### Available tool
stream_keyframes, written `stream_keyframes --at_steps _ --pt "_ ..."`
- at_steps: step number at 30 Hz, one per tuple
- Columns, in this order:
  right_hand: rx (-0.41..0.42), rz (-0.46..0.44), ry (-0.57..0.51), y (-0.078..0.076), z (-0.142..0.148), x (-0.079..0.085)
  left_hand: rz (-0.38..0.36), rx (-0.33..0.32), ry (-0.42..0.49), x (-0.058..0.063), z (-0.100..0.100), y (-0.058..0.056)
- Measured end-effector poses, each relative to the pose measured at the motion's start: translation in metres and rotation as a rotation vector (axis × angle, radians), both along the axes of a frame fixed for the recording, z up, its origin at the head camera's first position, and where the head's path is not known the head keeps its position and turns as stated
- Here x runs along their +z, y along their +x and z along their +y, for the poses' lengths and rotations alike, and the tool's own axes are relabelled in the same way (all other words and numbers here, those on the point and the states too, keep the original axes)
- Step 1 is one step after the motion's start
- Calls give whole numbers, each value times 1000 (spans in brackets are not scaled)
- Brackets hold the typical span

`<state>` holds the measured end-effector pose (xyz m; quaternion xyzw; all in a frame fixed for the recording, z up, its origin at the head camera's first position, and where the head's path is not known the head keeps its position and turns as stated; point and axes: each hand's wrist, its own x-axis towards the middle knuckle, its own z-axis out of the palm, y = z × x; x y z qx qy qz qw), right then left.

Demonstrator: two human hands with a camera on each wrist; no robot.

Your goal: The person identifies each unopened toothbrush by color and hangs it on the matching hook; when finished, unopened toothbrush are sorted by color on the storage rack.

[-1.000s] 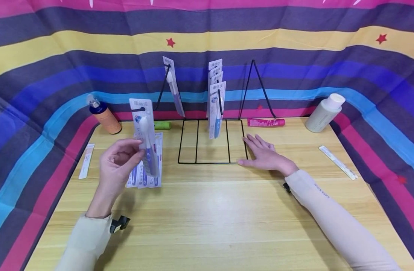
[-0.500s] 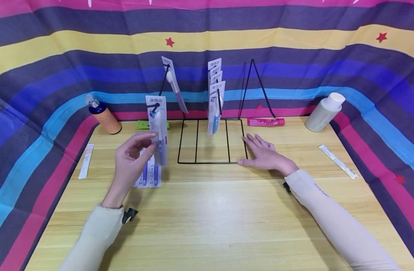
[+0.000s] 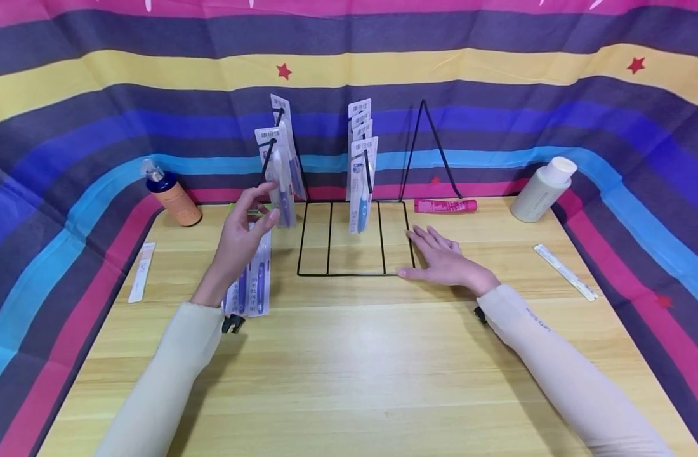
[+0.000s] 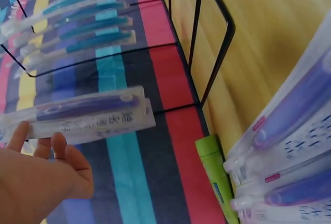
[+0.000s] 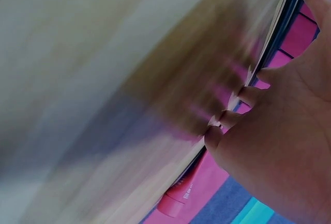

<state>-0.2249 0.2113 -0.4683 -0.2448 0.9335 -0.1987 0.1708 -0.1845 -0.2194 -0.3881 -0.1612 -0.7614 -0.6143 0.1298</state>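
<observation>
1. Toothbrush pack printed 康倍佳, purple brush inside, has moved back; it hangs on the left hook.
2. Left hand: fingers parted at its edge.
3. Right hand: spread against the rack.

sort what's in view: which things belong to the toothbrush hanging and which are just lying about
Likely part of the job:
black wire rack
plastic-packed purple toothbrushes hanging at its left
plastic-packed blue toothbrushes hanging in its middle
plastic-packed purple toothbrushes lying flat

Apparently just lying about:
orange bottle with dark-blue shoulder
grey white-capped bottle
pink tube
green tube
two slim white packets
</observation>
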Motion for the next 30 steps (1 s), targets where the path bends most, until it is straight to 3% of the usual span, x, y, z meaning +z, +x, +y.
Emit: stream_keyframes --at_steps 4,9,14,20,24,30 --pt "4 -1 0 2 -2 0 -30 5 64 1 0 -20" --pt "-4 -1 12 2 0 0 -67 -41 173 0 -1 -43" --pt "-6 0 10 1 1 0 -92 -43 167 -7 -9 -53" --pt "-11 -5 13 1 0 0 -111 29 17 -18 -25 -36" --pt "-9 3 2 2 -1 1 -134 109 -76 -27 -41 -16" --pt "-11 22 11 2 -1 2 -260 254 -104 -45 -68 19"
